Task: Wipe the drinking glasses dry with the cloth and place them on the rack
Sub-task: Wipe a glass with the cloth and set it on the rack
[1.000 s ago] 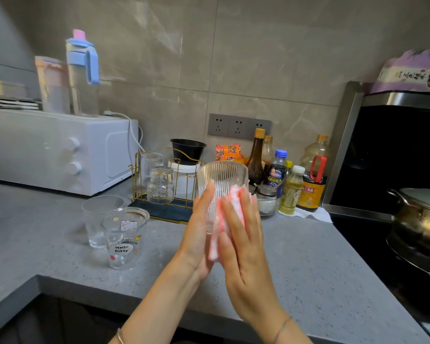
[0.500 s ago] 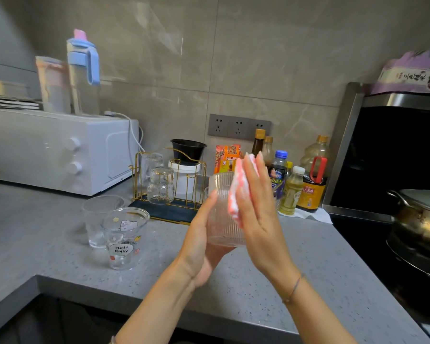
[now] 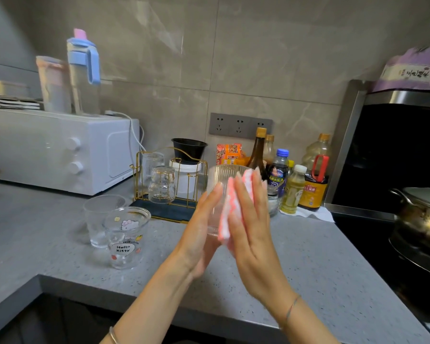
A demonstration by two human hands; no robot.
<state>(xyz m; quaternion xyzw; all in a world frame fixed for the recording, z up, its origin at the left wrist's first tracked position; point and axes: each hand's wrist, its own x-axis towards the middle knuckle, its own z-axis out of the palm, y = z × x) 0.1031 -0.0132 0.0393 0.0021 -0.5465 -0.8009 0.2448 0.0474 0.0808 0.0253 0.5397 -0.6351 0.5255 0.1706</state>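
I've got the ribbed glass (image 3: 219,181) upright btw my hands, above the counter (image 3: 308,256), in front of the rack (image 3: 174,212). L hand (image 3: 201,235): fingers straight, flat on its left side. R hand (image 3: 251,234): fingers straight, pressing the pink cloth (image 3: 230,214) vs. its right side.

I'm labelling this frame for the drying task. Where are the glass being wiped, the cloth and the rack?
Glass (image 3: 217,178), head view, ribbed wall just below the rim.
Cloth (image 3: 226,216), head view, pink-and-white fold showing between the hands.
Rack (image 3: 165,211), head view, dark base tray at its front.
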